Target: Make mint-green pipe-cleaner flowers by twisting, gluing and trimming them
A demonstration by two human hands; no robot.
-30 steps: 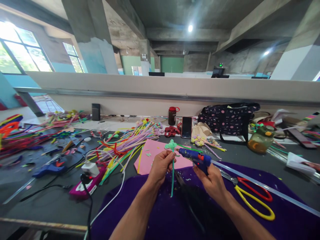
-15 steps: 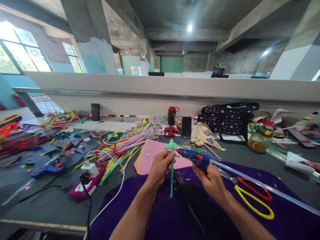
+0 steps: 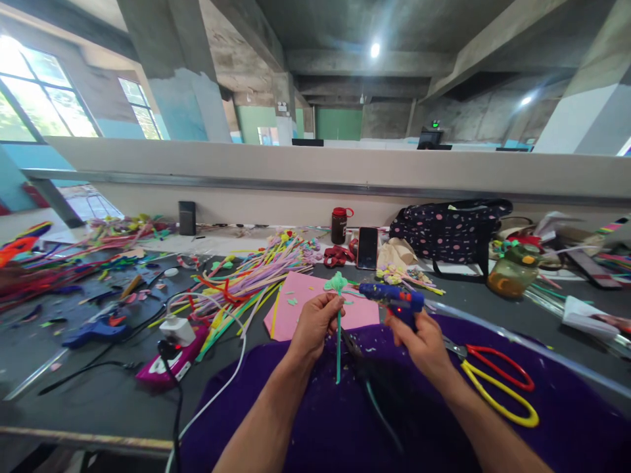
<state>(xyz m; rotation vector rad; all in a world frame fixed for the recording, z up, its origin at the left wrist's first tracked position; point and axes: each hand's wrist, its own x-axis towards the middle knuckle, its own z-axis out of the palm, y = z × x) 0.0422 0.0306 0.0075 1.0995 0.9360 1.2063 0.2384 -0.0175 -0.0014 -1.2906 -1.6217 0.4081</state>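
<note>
Between thumb and fingers, my left hand [image 3: 315,323] pinches the thin stem of a mint-green pipe-cleaner flower [image 3: 336,282], held upright. My right hand [image 3: 424,338] is wrapped round the handle of a blue glue gun [image 3: 392,297], which has a red light on and a long clear glue stick behind it. The gun's nozzle points left at the flower, a small gap away. Below my hands, dark-handled pliers [image 3: 362,368] lie on the purple cloth [image 3: 276,420]. Scissors [image 3: 497,384] with one red and one yellow handle rest right of my right hand.
A pink sheet [image 3: 362,315] with green scraps lies behind my hands. Bundled pipe cleaners [image 3: 261,276], a pink power strip [image 3: 170,368] with cords and another glue gun [image 3: 96,332] are on the left. A phone [image 3: 367,248], bottle [image 3: 339,226] and bag [image 3: 451,230] stand at the back.
My right hand has drawn the glue gun to the right and slightly up, away from the flower. My left hand holds the flower in nearly the same place.
</note>
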